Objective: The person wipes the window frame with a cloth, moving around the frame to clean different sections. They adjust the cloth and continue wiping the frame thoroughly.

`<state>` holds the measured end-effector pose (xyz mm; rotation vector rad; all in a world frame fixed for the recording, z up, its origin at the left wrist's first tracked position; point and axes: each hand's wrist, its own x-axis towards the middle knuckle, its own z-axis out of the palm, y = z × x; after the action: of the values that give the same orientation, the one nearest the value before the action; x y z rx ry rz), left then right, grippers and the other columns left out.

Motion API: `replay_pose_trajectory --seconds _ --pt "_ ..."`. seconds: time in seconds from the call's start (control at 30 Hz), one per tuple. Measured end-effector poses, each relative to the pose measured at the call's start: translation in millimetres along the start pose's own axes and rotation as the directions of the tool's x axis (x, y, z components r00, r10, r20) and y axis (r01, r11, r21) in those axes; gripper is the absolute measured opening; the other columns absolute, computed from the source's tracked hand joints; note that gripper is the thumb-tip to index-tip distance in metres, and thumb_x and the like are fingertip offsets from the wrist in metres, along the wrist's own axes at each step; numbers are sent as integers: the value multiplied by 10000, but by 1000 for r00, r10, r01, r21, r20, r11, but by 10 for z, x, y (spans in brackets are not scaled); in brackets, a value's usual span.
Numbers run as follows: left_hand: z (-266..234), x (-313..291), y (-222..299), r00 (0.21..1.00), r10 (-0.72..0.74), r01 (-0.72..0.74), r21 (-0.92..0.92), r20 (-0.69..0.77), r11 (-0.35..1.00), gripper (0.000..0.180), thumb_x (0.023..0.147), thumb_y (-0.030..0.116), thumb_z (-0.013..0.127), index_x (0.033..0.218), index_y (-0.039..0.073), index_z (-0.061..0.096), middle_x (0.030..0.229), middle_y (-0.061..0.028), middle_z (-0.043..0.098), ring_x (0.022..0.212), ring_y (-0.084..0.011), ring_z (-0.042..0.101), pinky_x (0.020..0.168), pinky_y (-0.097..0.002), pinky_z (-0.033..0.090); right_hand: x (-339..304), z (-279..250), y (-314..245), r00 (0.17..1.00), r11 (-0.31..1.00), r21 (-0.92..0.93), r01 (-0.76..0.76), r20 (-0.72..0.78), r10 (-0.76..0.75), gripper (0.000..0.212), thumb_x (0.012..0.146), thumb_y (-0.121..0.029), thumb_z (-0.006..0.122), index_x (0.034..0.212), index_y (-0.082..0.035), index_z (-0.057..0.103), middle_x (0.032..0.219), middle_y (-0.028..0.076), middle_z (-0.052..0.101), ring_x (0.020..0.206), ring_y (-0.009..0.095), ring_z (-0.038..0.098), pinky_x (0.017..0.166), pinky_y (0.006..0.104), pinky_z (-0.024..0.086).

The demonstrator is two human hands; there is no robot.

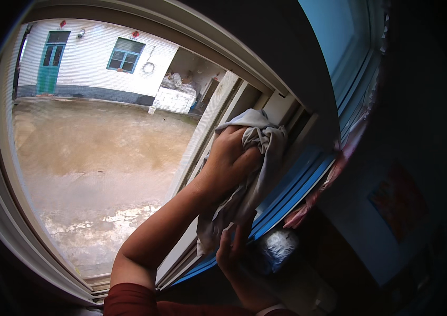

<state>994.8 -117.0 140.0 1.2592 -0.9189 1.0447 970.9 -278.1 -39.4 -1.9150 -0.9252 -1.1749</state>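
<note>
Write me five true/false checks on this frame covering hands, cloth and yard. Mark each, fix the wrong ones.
1. The left hand grips a bunched gray cloth. True.
2. The right hand is higher than the left hand. False: it is lower, near the hanging end of the gray cloth; whether it touches is hard to tell.
3. The left sleeve is white. False: it is dark red.
4. A small white bucket stands in the yard. True.
5. The blue-framed window across the yard is left of the blue-green door. False: it is to the right of that door.
</note>
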Motion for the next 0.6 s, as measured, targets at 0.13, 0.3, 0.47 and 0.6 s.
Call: replay_pose_trajectory --seconds 0.13,0.3,0.47,0.6 --pt "97 364 33 995 -102 95 -210 -19 973 184 893 156 498 896 -15 567 836 -111 539 764 -182 530 686 -307 435 0 -72 46 991 993 -13 117 -67 -118 509 940 -169 419 1411 -22 292 1459 277 207 1359 428 196 1094 508 180" --pt "13 302 -7 980 -106 99 -49 -166 994 149 844 113 528 913 -11 575 859 -171 596 776 -275 595 715 -361 458 24 -36 7 996 996 -20 81 -32 -82 519 951 -189 425 1429 -61 269 1467 268 194 1360 420 203 1087 512 205" --pt "-269 -470 264 950 -105 212 362 -293 907 419 685 63 707 1077 46 559 930 -129 647 862 -217 650 736 -320 510 -16 -29 35 999 998 -64 22 -22 -24 501 967 -216 398 1437 -104 264 1483 247 153 1368 402 184 1092 522 219" --pt "-364 -616 386 923 -22 254 566 -384 784 413 667 139 783 1023 91 579 950 -125 626 828 -288 647 698 -354 530 28 -22 -1 999 997 -64 46 -25 -48 494 979 -235 372 1442 -119 248 1487 244 132 1372 401 167 1092 528 220"
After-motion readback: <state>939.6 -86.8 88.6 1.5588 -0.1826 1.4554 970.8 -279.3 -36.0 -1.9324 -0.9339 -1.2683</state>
